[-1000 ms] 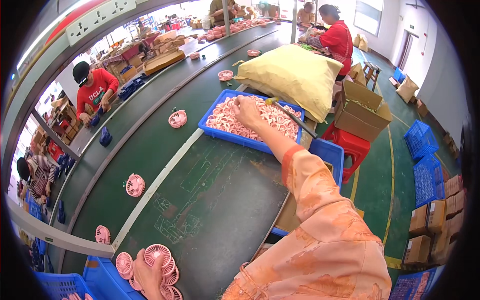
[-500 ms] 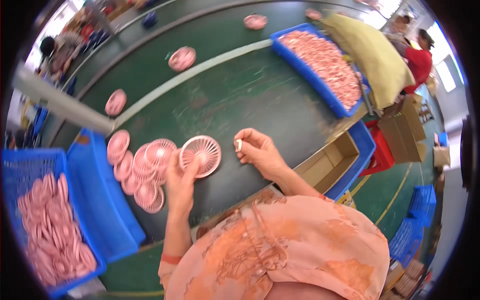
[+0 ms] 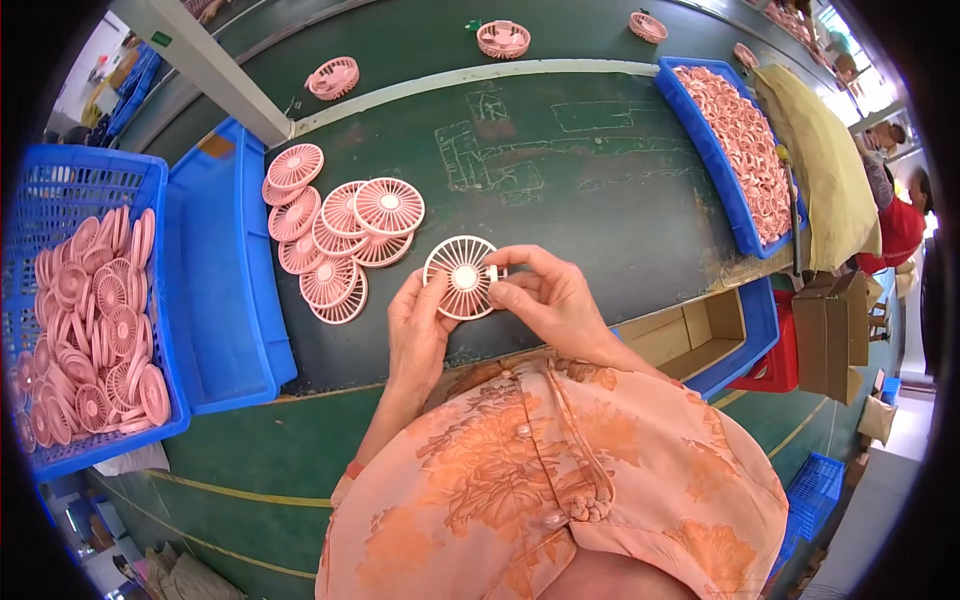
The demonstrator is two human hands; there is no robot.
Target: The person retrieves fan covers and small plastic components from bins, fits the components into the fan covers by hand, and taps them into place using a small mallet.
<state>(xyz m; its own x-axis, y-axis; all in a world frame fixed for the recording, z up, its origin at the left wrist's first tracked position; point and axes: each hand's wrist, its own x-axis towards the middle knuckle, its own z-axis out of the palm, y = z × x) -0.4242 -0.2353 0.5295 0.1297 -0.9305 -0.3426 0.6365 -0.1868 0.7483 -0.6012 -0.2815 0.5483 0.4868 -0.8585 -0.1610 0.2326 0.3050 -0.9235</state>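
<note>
At frame centre a pink grille (image 3: pixel 462 277) is gripped by the left hand (image 3: pixel 418 325) from below-left and pinched at its right edge by the right hand (image 3: pixel 545 297). Just beyond, a grille pile (image 3: pixel 340 235) is spread on the green table (image 3: pixel 600 180); a blue tray (image 3: pixel 745 150) is seen upper right.

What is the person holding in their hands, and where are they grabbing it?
A round pink fan grille, held by its rim: the left hand grips its lower left edge, and the right hand pinches its right edge with the fingertips.
</note>
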